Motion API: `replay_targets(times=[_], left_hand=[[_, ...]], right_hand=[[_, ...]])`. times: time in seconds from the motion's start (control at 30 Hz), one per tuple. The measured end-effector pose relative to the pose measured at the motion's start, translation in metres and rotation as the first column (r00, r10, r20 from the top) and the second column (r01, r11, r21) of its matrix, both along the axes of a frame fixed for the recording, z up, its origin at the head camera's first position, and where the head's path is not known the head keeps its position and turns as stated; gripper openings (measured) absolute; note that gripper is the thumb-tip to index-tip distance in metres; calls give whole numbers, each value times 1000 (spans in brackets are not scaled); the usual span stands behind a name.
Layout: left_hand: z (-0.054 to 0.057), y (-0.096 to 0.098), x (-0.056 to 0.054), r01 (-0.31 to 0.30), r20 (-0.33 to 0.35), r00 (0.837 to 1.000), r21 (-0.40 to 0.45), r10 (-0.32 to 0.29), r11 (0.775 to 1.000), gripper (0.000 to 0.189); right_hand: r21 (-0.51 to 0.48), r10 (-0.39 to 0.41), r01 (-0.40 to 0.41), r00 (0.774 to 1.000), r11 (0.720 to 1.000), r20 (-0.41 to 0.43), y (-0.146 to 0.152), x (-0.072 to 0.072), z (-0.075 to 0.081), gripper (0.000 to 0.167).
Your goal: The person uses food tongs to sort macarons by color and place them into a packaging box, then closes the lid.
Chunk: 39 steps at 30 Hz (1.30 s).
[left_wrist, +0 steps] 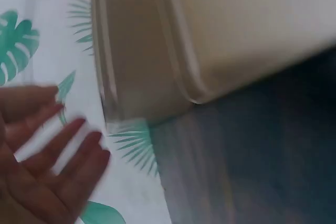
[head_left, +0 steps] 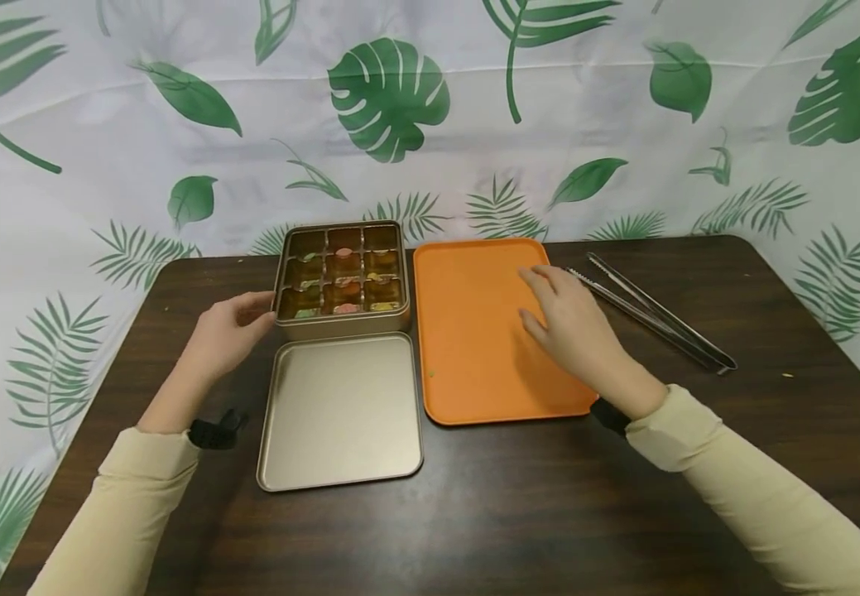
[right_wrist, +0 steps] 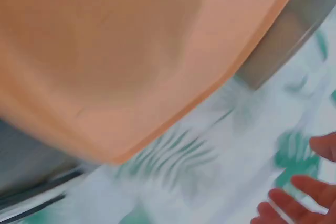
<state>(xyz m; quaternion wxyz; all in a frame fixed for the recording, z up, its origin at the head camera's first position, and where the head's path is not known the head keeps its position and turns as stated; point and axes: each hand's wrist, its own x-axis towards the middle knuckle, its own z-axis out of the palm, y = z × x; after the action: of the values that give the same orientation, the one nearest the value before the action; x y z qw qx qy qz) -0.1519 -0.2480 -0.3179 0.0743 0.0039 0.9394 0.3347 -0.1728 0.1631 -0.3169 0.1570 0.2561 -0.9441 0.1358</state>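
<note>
A gold square tin (head_left: pixel 343 326) stands open at the back, its clear divided insert holding small green, pinkish and yellow pieces whose kind I cannot make out. Beside its left wall is my left hand (head_left: pixel 224 331), fingers loosely bent; in the left wrist view, that hand (left_wrist: pixel 55 166) appears apart from the metal with nothing in it. My right hand (head_left: pixel 577 327) hovers over the right side of an orange tray (head_left: pixel 474 339), fingers spread. Nothing is in the right hand (right_wrist: pixel 302 200) in the right wrist view, which is blurred.
In front of the tin lies a flat gold lid (head_left: pixel 343 414). Metal tongs (head_left: pixel 656 319) lie right of the tray on the dark wooden table (head_left: pixel 489 513). Behind the table hangs a white cloth (head_left: pixel 467 99) with green leaf prints.
</note>
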Motion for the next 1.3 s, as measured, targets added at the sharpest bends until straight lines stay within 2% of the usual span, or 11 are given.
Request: replay_targets(times=[0.1, 0.17, 0.3, 0.43, 0.5, 0.6, 0.73, 0.83, 1.13, 1.2, 1.3], left_hand=[[-8, -1, 15, 113, -90, 989, -83, -121, 990, 41], [-14, -2, 24, 180, -166, 964, -177, -210, 968, 36], [-29, -4, 36, 256, -320, 865, -382, -387, 888, 31], [-40, -7, 46, 293, -421, 754, -472, -504, 831, 31], [-44, -8, 50, 313, -446, 711, -492, -544, 813, 30], [-49, -10, 53, 338, -461, 671, -507, -581, 793, 30], [-54, -13, 56, 359, -427, 676, -520, -601, 775, 31], [-57, -16, 58, 369, -390, 697, -525, -602, 767, 29], [-52, -22, 63, 372, -214, 831, -474, -514, 798, 32], [-52, -22, 64, 372, -201, 837, -473, -509, 798, 35], [-53, -24, 67, 380, -208, 826, -481, -524, 790, 38]], right_hand=[[46, 125, -126, 992, 991, 9, -19, 12, -4, 50], [90, 205, -206, 979, 974, 16, -30, 20, -7, 52], [172, 352, -353, 935, 920, 37, -47, 33, -15, 54], [226, 454, -462, 886, 857, 91, -63, 44, -27, 52], [243, 487, -499, 866, 832, 112, -70, 47, -33, 47], [288, 509, -535, 845, 794, 166, -80, 52, -39, 44], [313, 511, -570, 821, 759, 256, -91, 57, -40, 46], [299, 515, -588, 807, 752, 290, -96, 58, -39, 42], [279, 520, -607, 789, 744, 327, -95, 57, -41, 22], [269, 528, -614, 783, 742, 329, -94, 57, -43, 21], [245, 540, -622, 775, 744, 328, -94, 56, -44, 20]])
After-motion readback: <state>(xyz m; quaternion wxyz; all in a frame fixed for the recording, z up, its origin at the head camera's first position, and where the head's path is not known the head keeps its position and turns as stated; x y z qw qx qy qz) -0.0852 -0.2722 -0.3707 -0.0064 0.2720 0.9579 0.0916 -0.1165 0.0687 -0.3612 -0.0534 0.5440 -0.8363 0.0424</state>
